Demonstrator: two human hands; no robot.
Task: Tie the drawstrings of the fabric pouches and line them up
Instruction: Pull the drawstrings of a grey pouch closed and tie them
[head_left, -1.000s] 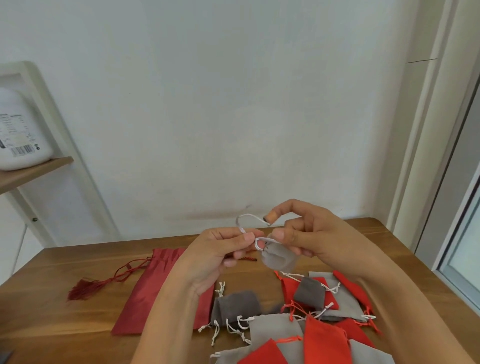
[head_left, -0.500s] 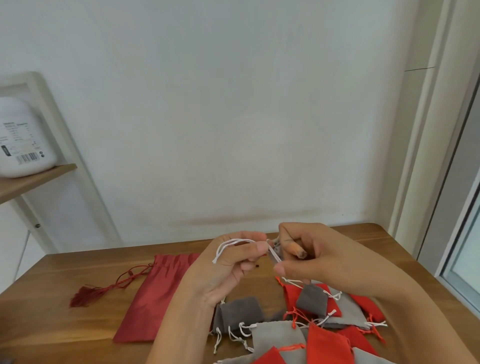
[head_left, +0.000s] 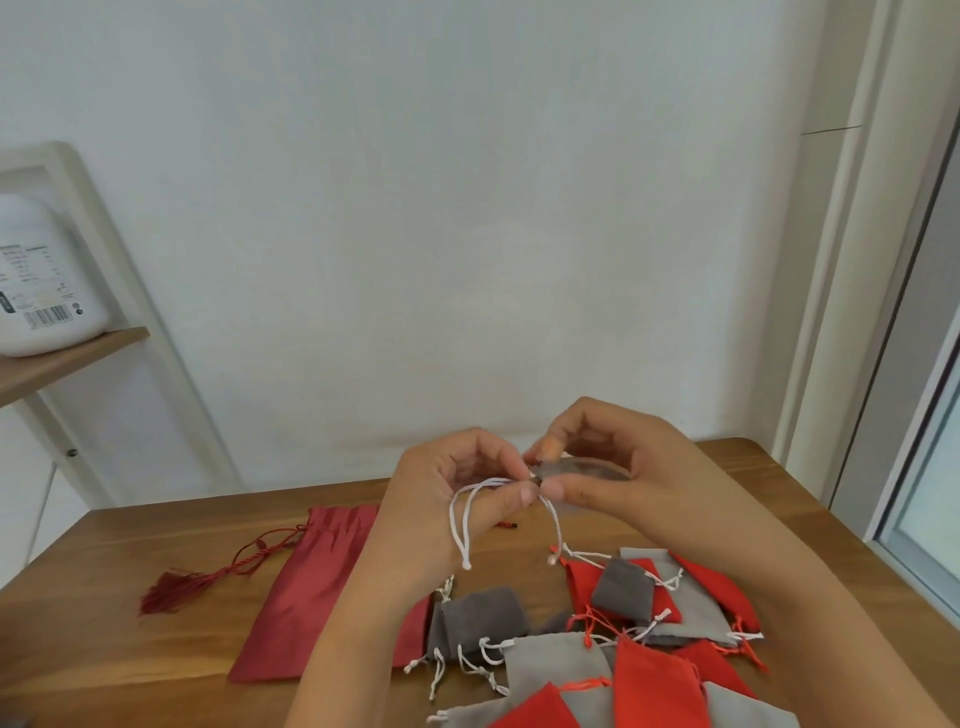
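Both hands are raised above the wooden table (head_left: 171, 660). My left hand (head_left: 452, 499) pinches the white drawstrings (head_left: 462, 525), whose loose ends hang down over its palm. My right hand (head_left: 608, 473) pinches the mouth of a small light grey pouch (head_left: 582, 470), mostly hidden behind its fingers. Another white cord end dangles between the two hands. Below them lies a heap of small pouches: dark grey (head_left: 478, 621), light grey (head_left: 556, 665) and bright red (head_left: 649, 686), several with loose white or red cords.
A larger dark red drawstring bag (head_left: 311, 587) with a tassel (head_left: 171, 590) lies on the left of the table. A white shelf frame with a white container (head_left: 41, 280) stands at far left. A wall is behind; a window frame is at right.
The hands have shifted the pouch: my right hand now pinches it at its mouth, and the white cords now hang down from my left hand's pinch instead of looping upward.
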